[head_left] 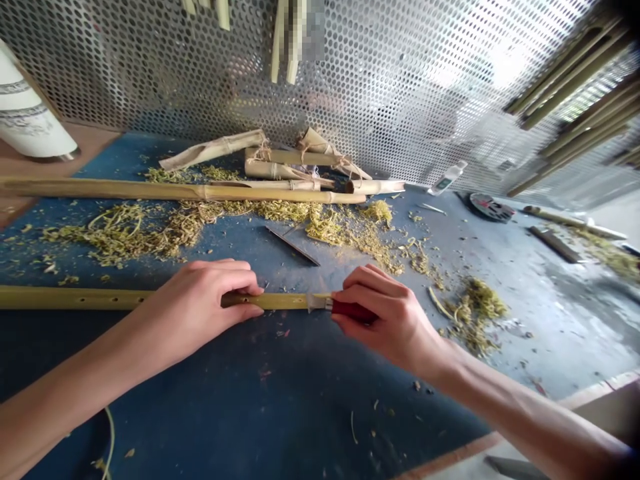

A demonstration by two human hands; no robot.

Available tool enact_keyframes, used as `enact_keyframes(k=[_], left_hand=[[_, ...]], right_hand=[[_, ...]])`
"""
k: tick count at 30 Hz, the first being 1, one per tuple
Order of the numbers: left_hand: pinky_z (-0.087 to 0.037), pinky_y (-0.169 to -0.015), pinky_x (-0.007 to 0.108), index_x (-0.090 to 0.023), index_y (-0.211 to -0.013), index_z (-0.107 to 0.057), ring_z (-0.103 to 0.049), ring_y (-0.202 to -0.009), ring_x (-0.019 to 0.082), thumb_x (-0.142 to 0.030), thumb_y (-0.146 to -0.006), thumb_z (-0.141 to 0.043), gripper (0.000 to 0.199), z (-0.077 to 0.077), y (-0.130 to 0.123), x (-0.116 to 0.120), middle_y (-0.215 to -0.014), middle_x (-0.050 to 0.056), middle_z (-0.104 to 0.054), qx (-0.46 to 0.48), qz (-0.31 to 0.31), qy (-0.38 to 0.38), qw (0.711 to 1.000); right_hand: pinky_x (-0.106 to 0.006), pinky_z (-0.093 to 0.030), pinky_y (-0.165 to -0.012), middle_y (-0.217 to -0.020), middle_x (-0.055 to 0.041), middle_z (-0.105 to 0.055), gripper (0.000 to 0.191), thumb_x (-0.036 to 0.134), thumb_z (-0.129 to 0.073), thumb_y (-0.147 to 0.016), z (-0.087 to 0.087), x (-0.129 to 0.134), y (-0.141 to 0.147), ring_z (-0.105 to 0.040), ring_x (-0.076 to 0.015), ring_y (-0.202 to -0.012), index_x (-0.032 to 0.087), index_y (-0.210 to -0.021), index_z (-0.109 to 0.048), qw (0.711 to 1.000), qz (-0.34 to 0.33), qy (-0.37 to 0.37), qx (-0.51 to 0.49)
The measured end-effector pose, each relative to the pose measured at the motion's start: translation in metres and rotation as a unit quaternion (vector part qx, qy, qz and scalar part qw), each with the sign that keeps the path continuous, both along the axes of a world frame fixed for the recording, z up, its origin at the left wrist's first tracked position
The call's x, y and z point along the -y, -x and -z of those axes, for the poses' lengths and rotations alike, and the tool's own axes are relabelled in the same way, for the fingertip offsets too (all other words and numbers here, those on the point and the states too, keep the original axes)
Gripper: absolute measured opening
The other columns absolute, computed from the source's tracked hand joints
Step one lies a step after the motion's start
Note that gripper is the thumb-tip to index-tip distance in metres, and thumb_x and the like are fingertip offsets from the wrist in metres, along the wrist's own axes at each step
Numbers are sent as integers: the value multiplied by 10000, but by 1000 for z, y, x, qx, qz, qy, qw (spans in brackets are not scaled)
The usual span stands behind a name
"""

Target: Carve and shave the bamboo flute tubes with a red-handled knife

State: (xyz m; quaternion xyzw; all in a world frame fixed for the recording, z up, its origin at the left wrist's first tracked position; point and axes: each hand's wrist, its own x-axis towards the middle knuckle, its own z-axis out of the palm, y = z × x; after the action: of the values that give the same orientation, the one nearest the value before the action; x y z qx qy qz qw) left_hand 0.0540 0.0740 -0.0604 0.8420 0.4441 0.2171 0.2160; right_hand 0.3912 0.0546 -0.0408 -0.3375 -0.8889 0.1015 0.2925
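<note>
My left hand [200, 300] grips a long, drilled bamboo tube [90, 298] that lies across the blue worktable [250, 373]. One finger hole shows between my fingers, and several more show further left. My right hand [385, 313] is closed around the red handle of a craft knife [353, 310]. The knife's short metal end [316, 303] rests against the tube, to the right of my left hand. The blade's edge is hidden where it meets the bamboo.
Green-yellow bamboo shavings [280, 217] are scattered across the worktable. Behind them lie a long bamboo pole [175, 192], tied bamboo pieces [270, 157] and a dark flat blade [293, 245]. A perforated metal screen [350, 87] stands at the back, with a white bottle [447, 178] near its foot.
</note>
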Motion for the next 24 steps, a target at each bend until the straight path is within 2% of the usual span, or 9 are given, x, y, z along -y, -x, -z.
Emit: enact_keyframes(k=[10, 19, 24], left_hand=[[-419, -669, 297, -279, -908, -743, -684, -730, 180, -372, -1038, -789, 166, 1, 0, -2, -842, -40, -689, 9, -3, -4, 1000], [-451, -722, 297, -257, -879, -763, -725, -785, 195, -416, -1008, -779, 205, -10, -8, -1, -857, -11, -759, 14, -8, 21, 1000], [-480, -763, 317, -292, -916, -821, -758, -841, 231, -409, -979, -740, 156, -17, 15, -3, -951, 9, -820, -6, -5, 30, 1000]], right_hand=[[-414, -648, -770, -1018, -62, -777, 99, 186, -818, -1052, -1, -2, 11, -690, -251, -907, 245, -1113, -767, 1000, -7, -4, 4], [-396, -613, -786, -1023, -67, -779, 69, 197, -822, -1043, -2, -3, 24, -680, -256, -916, 232, -1078, -773, 1000, -5, 0, 16], [-393, -621, -793, -1026, -69, -780, 120, 167, -828, -1023, -4, 0, 17, -687, -252, -911, 216, -1120, -780, 1000, -3, 11, 12]])
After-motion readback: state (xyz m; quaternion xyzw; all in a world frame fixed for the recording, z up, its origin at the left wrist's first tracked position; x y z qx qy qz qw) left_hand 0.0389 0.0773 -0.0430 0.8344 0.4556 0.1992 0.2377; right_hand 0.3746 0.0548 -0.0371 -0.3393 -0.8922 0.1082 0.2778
